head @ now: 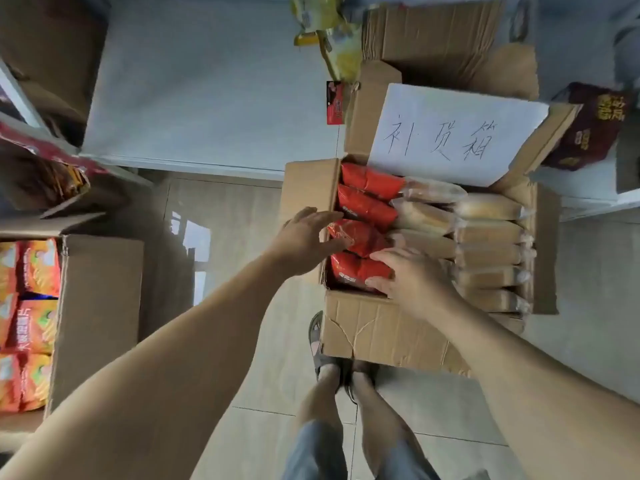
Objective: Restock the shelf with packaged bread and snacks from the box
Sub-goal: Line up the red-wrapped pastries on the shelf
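An open brown cardboard box (388,327) with a handwritten white paper sign (450,136) is seen on the tiled floor, filled with red snack packets (367,206) beside clear-wrapped bread loaves (488,233). The left hand (304,240) is spread, its grip loose, fingertips touching one red packet. The right hand (412,278) is laid with straight fingers on the nearest packet.
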